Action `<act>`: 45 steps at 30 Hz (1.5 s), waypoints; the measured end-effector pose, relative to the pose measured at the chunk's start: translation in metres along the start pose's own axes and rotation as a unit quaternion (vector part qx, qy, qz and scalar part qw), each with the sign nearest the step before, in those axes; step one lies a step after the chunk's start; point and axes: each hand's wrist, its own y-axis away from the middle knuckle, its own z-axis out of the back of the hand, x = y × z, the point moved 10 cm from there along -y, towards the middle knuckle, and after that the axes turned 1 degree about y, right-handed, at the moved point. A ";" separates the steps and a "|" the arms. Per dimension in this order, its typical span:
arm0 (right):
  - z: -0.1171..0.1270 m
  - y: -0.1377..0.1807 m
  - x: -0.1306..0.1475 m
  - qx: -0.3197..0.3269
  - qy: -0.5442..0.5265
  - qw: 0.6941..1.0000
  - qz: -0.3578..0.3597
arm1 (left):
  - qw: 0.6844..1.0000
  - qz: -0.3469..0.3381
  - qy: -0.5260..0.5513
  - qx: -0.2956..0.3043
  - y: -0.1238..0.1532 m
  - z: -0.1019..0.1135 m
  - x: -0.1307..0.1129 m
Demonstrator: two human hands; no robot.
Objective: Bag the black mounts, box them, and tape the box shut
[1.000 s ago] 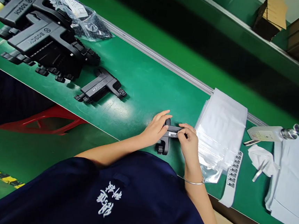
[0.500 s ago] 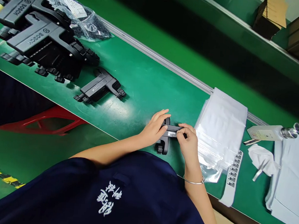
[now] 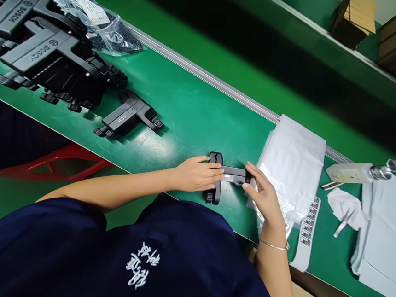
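A black T-shaped plastic part (image 3: 224, 175) lies on the green belt (image 3: 194, 111) close to the near edge. My left hand (image 3: 196, 173) rests on its left side, fingers laid together over the crossbar. My right hand (image 3: 263, 193) touches the part's right end with fingers stretched out and nothing gripped in them. A small light label shows on the part between the two hands.
A stack of clear plastic bags (image 3: 292, 163) lies just right of the part. A label strip (image 3: 306, 232), a white cloth with tweezers (image 3: 346, 214), a bottle (image 3: 358, 172) and white sheets (image 3: 385, 229) lie further right. One black part (image 3: 127, 117) and a pile (image 3: 46, 56) sit left.
My right hand let go of its pinch on the part and opened, sliding to the part's right end. My left hand flattened over the part. The view shifted slightly.
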 end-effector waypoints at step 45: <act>0.032 0.121 -0.012 -0.021 -0.129 0.980 -0.148 | 0.989 0.035 -0.048 0.138 -0.092 -0.031 -0.104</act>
